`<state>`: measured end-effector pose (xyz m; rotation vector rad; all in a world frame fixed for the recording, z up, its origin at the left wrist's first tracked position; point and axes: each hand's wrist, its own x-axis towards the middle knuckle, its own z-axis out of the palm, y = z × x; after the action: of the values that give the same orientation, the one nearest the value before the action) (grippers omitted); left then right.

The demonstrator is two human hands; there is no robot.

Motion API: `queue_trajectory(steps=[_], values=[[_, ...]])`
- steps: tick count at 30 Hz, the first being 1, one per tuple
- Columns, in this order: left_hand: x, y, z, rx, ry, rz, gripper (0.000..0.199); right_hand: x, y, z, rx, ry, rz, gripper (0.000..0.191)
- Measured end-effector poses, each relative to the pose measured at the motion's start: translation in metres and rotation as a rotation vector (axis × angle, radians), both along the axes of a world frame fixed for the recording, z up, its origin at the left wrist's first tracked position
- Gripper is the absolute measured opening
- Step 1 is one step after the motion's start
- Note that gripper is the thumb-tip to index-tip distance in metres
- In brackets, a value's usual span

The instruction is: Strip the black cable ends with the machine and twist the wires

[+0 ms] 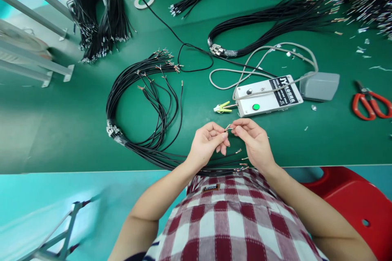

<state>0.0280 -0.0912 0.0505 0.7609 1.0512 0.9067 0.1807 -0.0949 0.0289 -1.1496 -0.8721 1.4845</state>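
Observation:
My left hand pinches the end of a thin cable, and my right hand pinches the small wire tips just beside it. The fingertips of both hands almost touch. A looped bundle of black cables lies to the left, its silver connectors gathered at one side and its bare ends fanned out. More of its strands run under my left wrist along the table's edge. Just beyond my hands are a white control box with a green button and a yellow-green clip.
Red-handled cutters lie at the right, near a grey block. Further cable bundles lie across the back of the green table. A tape roll sits at the back left. A red chair stands at the lower right.

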Motion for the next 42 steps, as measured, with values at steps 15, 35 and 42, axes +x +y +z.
queue_trajectory(steps=[15,35,42], values=[[0.000,-0.003,-0.007,-0.015,-0.045,0.024,0.035,-0.006,0.005,-0.004,-0.001,-0.067,0.102,0.020],[0.005,-0.010,-0.020,0.395,0.417,0.180,0.015,-0.003,0.002,-0.007,0.346,-0.597,0.081,0.012],[-0.001,-0.005,-0.027,0.524,0.589,0.152,0.013,0.008,0.005,-0.007,0.426,-0.741,0.080,0.014]])
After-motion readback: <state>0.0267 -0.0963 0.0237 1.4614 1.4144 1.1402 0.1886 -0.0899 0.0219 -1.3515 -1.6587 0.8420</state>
